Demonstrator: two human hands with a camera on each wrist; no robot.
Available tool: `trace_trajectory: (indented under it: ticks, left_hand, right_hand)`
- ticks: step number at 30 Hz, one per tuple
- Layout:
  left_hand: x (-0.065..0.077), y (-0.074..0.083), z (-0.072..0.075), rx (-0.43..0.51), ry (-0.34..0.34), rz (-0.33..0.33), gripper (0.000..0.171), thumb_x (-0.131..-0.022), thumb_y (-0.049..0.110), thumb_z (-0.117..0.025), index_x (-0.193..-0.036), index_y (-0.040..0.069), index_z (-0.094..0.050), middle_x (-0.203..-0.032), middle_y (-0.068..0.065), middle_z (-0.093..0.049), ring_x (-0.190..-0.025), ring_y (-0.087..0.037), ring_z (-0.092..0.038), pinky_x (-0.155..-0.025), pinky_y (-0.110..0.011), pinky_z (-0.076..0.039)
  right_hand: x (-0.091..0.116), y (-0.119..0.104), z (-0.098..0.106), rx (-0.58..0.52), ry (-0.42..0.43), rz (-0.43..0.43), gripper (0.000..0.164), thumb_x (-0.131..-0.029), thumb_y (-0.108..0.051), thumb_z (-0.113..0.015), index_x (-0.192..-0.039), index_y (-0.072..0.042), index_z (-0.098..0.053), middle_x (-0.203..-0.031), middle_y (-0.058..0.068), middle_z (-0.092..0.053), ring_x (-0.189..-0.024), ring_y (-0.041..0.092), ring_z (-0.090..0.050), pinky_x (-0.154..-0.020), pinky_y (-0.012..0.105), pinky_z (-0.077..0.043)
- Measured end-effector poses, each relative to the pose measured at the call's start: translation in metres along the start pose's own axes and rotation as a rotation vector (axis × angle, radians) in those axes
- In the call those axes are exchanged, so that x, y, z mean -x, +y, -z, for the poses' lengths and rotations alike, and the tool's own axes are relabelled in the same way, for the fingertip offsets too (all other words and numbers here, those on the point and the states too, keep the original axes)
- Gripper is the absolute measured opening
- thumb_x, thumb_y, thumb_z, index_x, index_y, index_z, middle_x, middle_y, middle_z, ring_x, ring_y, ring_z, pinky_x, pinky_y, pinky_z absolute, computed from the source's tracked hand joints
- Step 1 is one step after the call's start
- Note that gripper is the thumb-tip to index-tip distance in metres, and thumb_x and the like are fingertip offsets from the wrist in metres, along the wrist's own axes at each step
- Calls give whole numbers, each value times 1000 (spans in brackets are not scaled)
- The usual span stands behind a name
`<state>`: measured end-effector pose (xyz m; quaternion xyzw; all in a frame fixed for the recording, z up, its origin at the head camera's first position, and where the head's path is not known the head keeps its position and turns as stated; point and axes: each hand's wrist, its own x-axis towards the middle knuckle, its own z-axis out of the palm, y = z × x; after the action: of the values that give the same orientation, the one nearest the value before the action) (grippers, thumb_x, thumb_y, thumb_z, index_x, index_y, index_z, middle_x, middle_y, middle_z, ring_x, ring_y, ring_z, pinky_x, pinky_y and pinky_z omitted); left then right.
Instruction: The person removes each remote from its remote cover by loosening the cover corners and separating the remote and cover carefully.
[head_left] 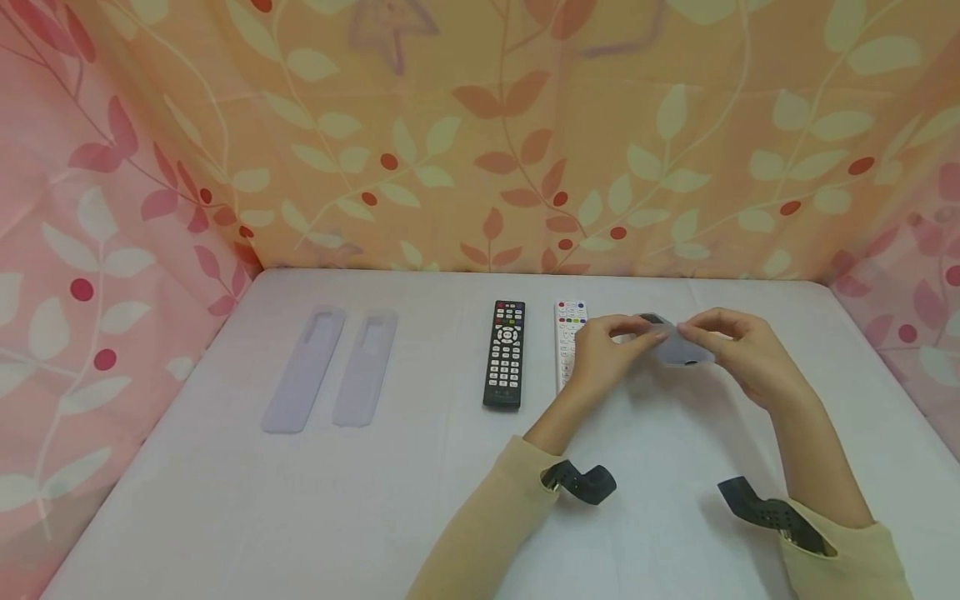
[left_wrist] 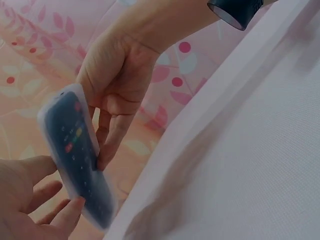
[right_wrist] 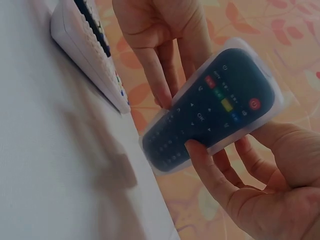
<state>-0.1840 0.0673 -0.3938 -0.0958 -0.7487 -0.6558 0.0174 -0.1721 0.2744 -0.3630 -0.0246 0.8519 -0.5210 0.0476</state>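
Observation:
A dark remote control (right_wrist: 205,115) in a frosted, see-through silicone cover (right_wrist: 277,95) is held up above the right half of the table, tilted. My left hand (head_left: 603,354) pinches one long side of it between thumb and fingers. On the opposite side my right hand (head_left: 750,354) grips the covered remote. Colored buttons and a red power button show blurred through the cover in the right wrist view. Just left of my left hand lies a white remote (head_left: 572,321), partly hidden by that hand.
A black remote (head_left: 506,354) lies on the white-covered table (head_left: 300,517), left of the white one. Farther left are two frosted covers, a longer one (head_left: 306,371) and a shorter one (head_left: 366,369). Patterned curtains (head_left: 420,167) enclose the back and sides.

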Motion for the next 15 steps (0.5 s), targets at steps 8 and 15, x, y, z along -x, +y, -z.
trace_trajectory:
  ticks: [8, 15]
  left_hand:
    - [-2, -1, -1, 10, 20, 38, 51, -84, 15, -91, -132, 7, -74, -132, -6, -73, -116, -21, -73, -87, -19, -57]
    - [-4, -1, -3, 43, 54, 95, 58, -82, 12, -93, -136, 7, -72, -124, -10, -75, -103, -15, -77, -76, -14, -55]
  right_hand:
    - [0, 3, -3, 26, 6, 65, 32, -99, -17, -76, -126, -2, -67, -110, -25, -64, -113, -2, -53, -86, 7, -46]
    - [-1, 3, -3, 36, -34, 41, 52, -98, -20, -78, -145, -11, -58, -129, -16, -57, -107, -7, -63, -86, 7, -46]
